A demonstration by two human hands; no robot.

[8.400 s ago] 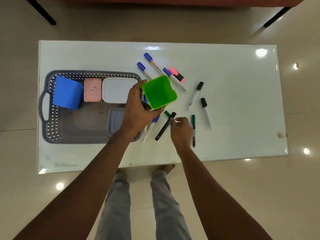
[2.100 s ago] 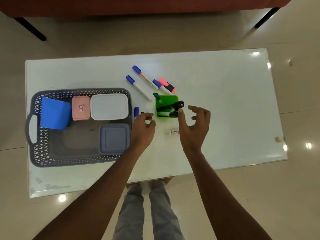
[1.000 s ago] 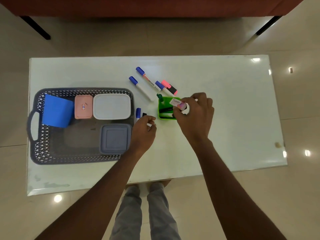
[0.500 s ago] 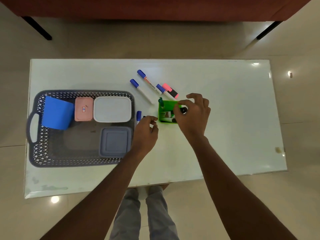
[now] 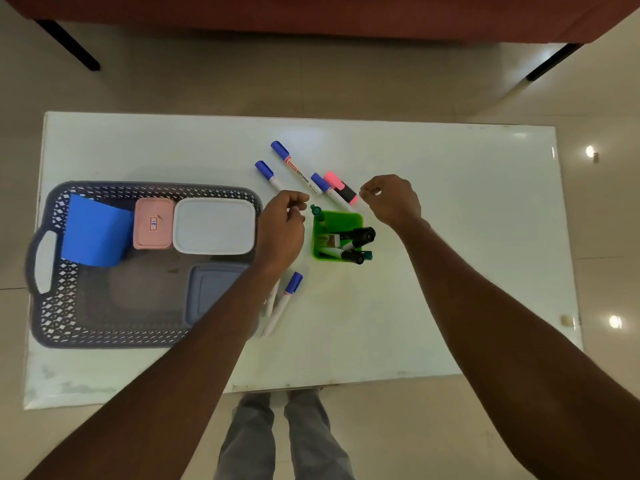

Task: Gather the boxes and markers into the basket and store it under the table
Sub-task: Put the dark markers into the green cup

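Four boxes (image 5: 213,225) sit in one basket (image 5: 104,336); six markers (image 5: 294,168) lie loose; left hand (image 5: 280,226) and right hand (image 5: 393,202) hover loosely curled, empty.

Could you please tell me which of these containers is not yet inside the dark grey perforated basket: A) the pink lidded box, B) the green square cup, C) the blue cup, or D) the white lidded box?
B: the green square plastic cup holding markers stands on the white table to the right of the dark grey perforated plastic basket, outside its rim.
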